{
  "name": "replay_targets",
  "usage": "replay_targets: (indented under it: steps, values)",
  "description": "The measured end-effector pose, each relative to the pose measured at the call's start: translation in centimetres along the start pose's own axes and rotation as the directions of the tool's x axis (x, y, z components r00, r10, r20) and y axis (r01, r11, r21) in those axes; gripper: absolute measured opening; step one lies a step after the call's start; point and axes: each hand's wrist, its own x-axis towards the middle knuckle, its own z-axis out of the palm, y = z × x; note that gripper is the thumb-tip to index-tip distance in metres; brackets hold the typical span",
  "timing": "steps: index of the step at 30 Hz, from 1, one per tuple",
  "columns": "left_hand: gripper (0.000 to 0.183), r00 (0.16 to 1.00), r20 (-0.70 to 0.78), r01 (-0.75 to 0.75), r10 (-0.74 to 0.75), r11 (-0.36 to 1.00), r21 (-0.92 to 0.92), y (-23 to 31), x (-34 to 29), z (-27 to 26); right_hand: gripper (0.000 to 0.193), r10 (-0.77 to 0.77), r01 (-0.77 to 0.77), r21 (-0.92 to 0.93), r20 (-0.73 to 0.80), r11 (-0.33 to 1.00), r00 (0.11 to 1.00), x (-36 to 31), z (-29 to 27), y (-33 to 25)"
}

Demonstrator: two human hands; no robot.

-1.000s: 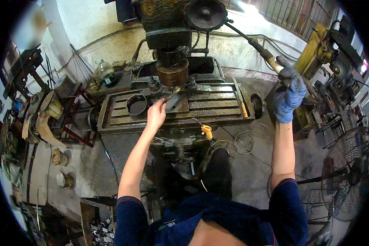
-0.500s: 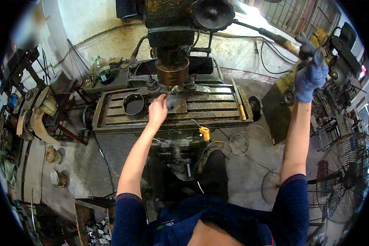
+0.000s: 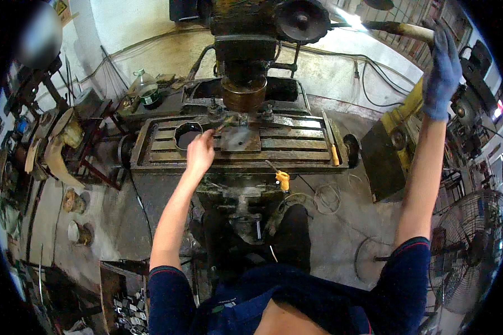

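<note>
My bare left hand (image 3: 200, 152) is closed on the handle of a small brush (image 3: 223, 124), whose tip points toward the cutter area under the spindle head (image 3: 243, 94) of a milling or drilling machine. Just left of that hand, a round black-rimmed pot (image 3: 189, 137) of dark liquid stands on the slotted machine table (image 3: 296, 142). Below the spindle lies a flat metal plate (image 3: 240, 139) with a dark hole. My right hand (image 3: 442, 78), in a blue-grey glove, is raised with its fingers stretched up against the end of the machine's long lever (image 3: 402, 28).
A yellow-handled air gun (image 3: 282, 181) hangs at the table's front edge. A file with a yellow handle (image 3: 335, 155) lies at its right end. A floor fan (image 3: 469, 251) stands at the right, a clear bottle (image 3: 146, 89) at the back left. Coiled hose (image 3: 325, 200) lies on the floor.
My left hand has drawn the brush left and slightly nearer, away from the spindle toward the pot. My right hand has risen with the lever, its fingers straightening from their grip.
</note>
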Motion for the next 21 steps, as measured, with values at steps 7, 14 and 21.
replay_targets:
  steps: [7, 14, 21]
  values:
    - [0.027, 0.987, -0.102, 0.137, -0.121, 0.974, 0.180, -5.4, -0.3, -5.2, 0.030, 0.697, -0.700, -0.055, 0.180, 0.712, 0.694, -19.3, -0.7, -11.2]
    - [0.032, 0.977, 0.145, 0.097, -0.159, 0.927, 0.363, -6.2, -1.5, -5.6, 0.045, 0.764, -0.960, -0.278, 0.612, -0.031, -0.202, -40.3, 3.2, -17.6]
    - [0.042, 0.949, 0.165, 0.202, -0.270, 0.919, 0.339, -5.4, -2.6, -8.5, 0.048, 0.490, -0.912, -0.189, 0.794, -0.363, -0.359, -48.4, 9.1, -18.6]
